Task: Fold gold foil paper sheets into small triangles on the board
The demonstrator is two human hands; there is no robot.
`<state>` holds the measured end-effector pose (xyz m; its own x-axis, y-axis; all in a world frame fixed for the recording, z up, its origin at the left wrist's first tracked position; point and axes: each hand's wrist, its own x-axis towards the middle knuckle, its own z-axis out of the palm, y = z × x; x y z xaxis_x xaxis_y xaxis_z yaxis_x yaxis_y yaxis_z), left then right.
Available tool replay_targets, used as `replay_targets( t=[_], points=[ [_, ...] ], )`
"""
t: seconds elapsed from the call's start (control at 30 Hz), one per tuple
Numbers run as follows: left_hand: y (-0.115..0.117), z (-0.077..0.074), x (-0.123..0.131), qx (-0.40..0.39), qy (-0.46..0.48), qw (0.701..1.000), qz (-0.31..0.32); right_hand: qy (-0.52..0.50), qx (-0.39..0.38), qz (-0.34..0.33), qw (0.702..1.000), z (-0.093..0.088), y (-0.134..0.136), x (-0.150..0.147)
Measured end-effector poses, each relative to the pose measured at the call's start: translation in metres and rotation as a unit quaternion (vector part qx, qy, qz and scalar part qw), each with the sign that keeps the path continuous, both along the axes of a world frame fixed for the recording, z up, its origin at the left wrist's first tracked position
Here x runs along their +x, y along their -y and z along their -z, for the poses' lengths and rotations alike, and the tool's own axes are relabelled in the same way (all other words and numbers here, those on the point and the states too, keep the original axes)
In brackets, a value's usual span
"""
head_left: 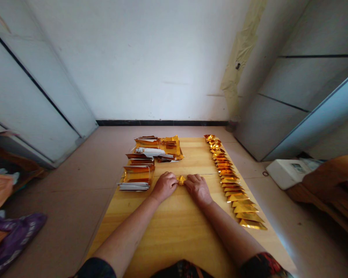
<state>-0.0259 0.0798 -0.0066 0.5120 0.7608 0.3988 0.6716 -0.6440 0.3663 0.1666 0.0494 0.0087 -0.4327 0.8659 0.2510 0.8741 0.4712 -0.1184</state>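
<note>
Between my hands, a small piece of folded gold foil paper (181, 180) lies at the middle of the wooden table (176, 224). My left hand (164, 186) is closed, its fingertips pinching the left end of the foil. On the other side, my right hand (197, 189) has its fingers bent together over the right end. Bundles of gold and white paper sheets (137, 177) are stacked to the left of my left hand. A long overlapping row of folded gold foil pieces (229, 185) runs along the table's right side.
A white wall (150, 61) with a dark baseboard rises beyond the table. Grey cabinets (316, 81) stand at the right. A white box (288, 173) sits near wooden furniture on the right, and a purple bag (17, 235) is at the lower left.
</note>
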Motion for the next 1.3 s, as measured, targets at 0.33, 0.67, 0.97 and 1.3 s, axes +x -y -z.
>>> replay_targets(
  t=[0.33,0.67,0.97,1.3],
  points=[
    [0.0029,-0.0021,0.003,0.028,-0.03,0.999,0.0,-0.076,0.002,0.014,0.997,0.0047,-0.006,0.0032],
    [0.0039,0.0001,0.0033,0.027,-0.018,0.999,0.005,-0.05,0.014,0.009,0.999,0.0031,-0.0042,0.0011],
    [0.0077,-0.0029,0.0061,0.055,-0.03,0.998,-0.001,0.047,0.037,-0.035,0.998,-0.0003,-0.0025,0.0014],
    [0.0076,-0.0046,0.0054,0.06,-0.07,0.996,0.007,0.061,-0.001,-0.07,0.996,-0.0009,-0.0058,-0.0023]
  ],
)
